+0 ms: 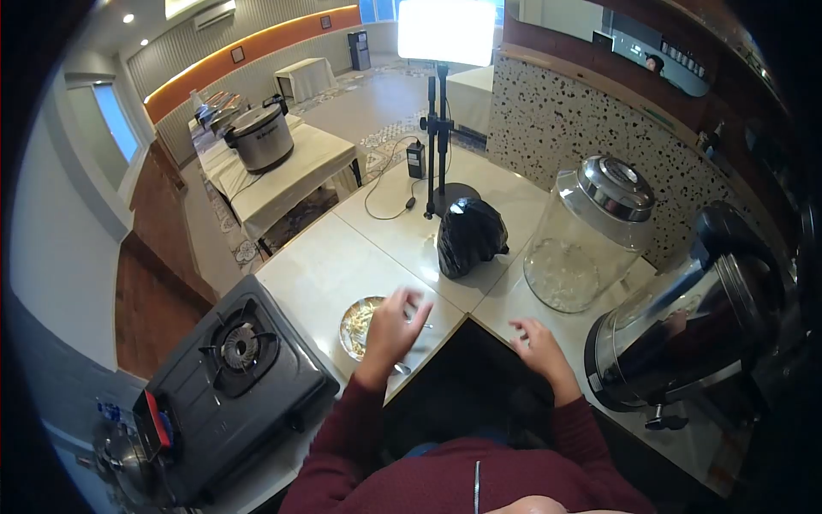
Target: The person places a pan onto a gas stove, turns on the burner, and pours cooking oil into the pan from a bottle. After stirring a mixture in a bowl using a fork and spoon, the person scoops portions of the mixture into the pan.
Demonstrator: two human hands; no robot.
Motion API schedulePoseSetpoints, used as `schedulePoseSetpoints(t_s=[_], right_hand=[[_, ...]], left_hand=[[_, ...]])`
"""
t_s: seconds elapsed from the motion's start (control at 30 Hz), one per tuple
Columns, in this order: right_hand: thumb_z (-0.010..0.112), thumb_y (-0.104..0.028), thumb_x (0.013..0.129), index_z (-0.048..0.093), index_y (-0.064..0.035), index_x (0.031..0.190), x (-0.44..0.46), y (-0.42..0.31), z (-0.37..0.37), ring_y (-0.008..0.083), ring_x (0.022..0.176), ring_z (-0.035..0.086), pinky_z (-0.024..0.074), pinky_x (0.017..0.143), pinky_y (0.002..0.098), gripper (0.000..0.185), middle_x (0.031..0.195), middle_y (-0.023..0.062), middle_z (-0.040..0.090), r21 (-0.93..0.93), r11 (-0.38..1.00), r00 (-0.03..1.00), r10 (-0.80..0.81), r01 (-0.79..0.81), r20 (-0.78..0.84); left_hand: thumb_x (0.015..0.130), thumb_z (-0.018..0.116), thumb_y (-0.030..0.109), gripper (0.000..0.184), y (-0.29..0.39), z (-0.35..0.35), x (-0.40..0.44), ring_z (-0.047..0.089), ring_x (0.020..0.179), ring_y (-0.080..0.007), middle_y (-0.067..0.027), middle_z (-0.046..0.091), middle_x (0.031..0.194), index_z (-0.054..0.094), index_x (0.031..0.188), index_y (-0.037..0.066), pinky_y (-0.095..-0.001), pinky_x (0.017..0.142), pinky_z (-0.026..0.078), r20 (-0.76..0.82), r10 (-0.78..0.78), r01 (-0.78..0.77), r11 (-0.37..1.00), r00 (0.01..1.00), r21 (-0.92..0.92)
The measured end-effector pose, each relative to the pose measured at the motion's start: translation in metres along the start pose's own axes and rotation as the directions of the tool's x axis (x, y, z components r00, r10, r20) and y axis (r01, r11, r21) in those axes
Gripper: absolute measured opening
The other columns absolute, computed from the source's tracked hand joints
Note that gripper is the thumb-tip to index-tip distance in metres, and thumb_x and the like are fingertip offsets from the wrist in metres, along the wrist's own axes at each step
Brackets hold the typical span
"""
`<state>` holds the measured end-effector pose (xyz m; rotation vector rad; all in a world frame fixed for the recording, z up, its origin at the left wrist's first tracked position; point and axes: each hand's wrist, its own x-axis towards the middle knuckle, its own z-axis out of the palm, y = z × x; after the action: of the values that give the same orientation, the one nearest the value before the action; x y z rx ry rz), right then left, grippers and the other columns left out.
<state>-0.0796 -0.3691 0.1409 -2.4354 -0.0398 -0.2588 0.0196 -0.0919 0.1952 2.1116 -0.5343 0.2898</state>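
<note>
I am holding my left hand (392, 330) over the right side of the dish (346, 336), its thumb and fingers partly parted; motion is blurring them, so I cannot tell whether they are touching anything or pinching something thin. The dish is sitting flat on the white counter (325, 257), close to the edge on my side, probably so that I am reaching it without stretching. Pale shredded food (360, 322) is lying in it, and a spoon (402, 368) is showing at its near right side, seemingly handy for that same hand. My right hand (539, 347) is hovering by the counter's edge, well apart from the dish, fingers loosely curled and half open, with nothing visible in them; I am probably leaving it free for balance or help. The stove (257, 351) is standing to the left of the dish, its burner bare. Beyond my hands, a black bag (469, 240) is standing upright in front of the lamp stand (442, 128), whose lit panel (447, 32) is facing my way, presumably to brighten the counter. The glass jar (561, 274) and the large metal urn (668, 325) are standing on my right, and their bulk, I judge, is leaving the dish easier to reach from the left.
</note>
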Motion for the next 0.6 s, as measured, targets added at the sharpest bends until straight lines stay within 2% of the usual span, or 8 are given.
schedulePoseSetpoints(t_s=[0.1,0.17,0.23,0.3,0.4,0.43,0.5,0.6], right_hand=[[0.063,-0.013,0.078,0.047,-0.0056,0.123,0.054,0.021,0.001,0.0285,0.096,0.056,0.0478,0.079,0.0384,0.048,0.112,0.0172,0.055,0.250,0.965,0.996,0.088,-0.080,-0.022],[0.065,-0.014,0.077,0.042,-0.0053,0.127,0.098,0.013,-0.008,0.0288,0.102,0.054,0.0471,0.083,0.0388,0.056,0.118,0.0174,0.051,0.261,0.962,0.996,0.088,-0.081,-0.015],[0.068,-0.016,0.075,0.043,-0.0063,0.127,0.150,0.026,-0.001,0.0307,0.106,0.051,0.0449,0.088,0.0381,0.059,0.118,0.0167,0.050,0.237,0.967,0.989,-0.057,0.089,-0.138],[0.069,-0.016,0.073,0.047,-0.0086,0.123,0.193,0.039,0.013,0.0321,0.107,0.050,0.0428,0.091,0.0385,0.055,0.117,0.0154,0.050,0.099,0.986,0.948,-0.096,0.131,-0.303],[0.070,-0.015,0.072,0.055,-0.0092,0.112,0.225,0.057,0.028,0.0329,0.108,0.049,0.0423,0.091,0.0395,0.043,0.116,0.0149,0.049,-0.064,0.997,0.959,0.016,-0.035,-0.284],[0.067,-0.010,0.071,0.061,-0.0076,0.098,0.228,0.065,0.031,0.0331,0.107,0.049,0.0425,0.091,0.0400,0.028,0.114,0.0142,0.051,-0.008,1.000,0.954,-0.027,0.026,-0.297],[0.065,-0.006,0.069,0.061,-0.0067,0.092,0.224,0.066,0.027,0.0340,0.105,0.050,0.0424,0.090,0.0403,0.024,0.110,0.0136,0.053,0.022,0.994,0.942,-0.090,0.103,-0.323],[0.060,0.001,0.064,0.062,-0.0069,0.087,0.214,0.054,0.014,0.0344,0.103,0.051,0.0424,0.090,0.0409,0.025,0.106,0.0127,0.055,0.038,0.981,0.909,-0.161,0.190,-0.386]], left_hand=[[0.079,0.068,0.032,0.039,-0.027,0.057,0.088,0.062,0.078,-0.0265,-0.0164,0.063,0.089,0.058,0.102,0.001,-0.0360,0.070,0.049,-0.064,0.072,-0.063,0.989,0.995,0.135],[0.078,0.069,0.034,0.043,-0.036,0.090,0.121,0.063,0.082,-0.0288,-0.0175,0.063,0.092,0.057,0.104,0.001,-0.0382,0.071,0.049,-0.091,0.061,-0.033,0.961,0.994,0.276],[0.078,0.069,0.034,0.042,-0.033,0.112,0.136,0.063,0.082,-0.0309,-0.0173,0.063,0.092,0.056,0.102,0.001,-0.0396,0.071,0.050,-0.077,-0.050,0.076,0.925,0.996,0.373],[0.078,0.067,0.028,0.032,-0.034,0.125,0.141,0.062,0.082,-0.0326,-0.0157,0.062,0.088,0.056,0.093,0.001,-0.0406,0.070,0.050,-0.118,-0.107,0.143,0.922,0.987,0.361],[0.076,0.061,0.012,0.010,-0.049,0.135,0.143,0.061,0.078,-0.0329,-0.0128,0.062,0.080,0.056,0.078,0.004,-0.0426,0.065,0.050,-0.134,-0.048,0.098,0.912,0.990,0.397],[0.074,0.061,0.011,0.007,-0.057,0.134,0.144,0.061,0.077,-0.0324,-0.0123,0.062,0.079,0.057,0.077,0.005,-0.0431,0.065,0.050,-0.098,-0.008,0.046,0.916,0.995,0.398],[0.071,0.059,0.007,0.005,-0.078,0.129,0.146,0.061,0.076,-0.0306,-0.0103,0.061,0.078,0.058,0.076,0.009,-0.0437,0.062,0.050,-0.033,0.101,-0.080,0.912,0.994,0.403],[0.073,0.056,0.008,0.002,-0.105,0.126,0.143,0.061,0.075,-0.0300,-0.0096,0.061,0.077,0.058,0.074,0.009,-0.0424,0.060,0.050,0.096,0.089,-0.126,0.854,0.991,0.505]])
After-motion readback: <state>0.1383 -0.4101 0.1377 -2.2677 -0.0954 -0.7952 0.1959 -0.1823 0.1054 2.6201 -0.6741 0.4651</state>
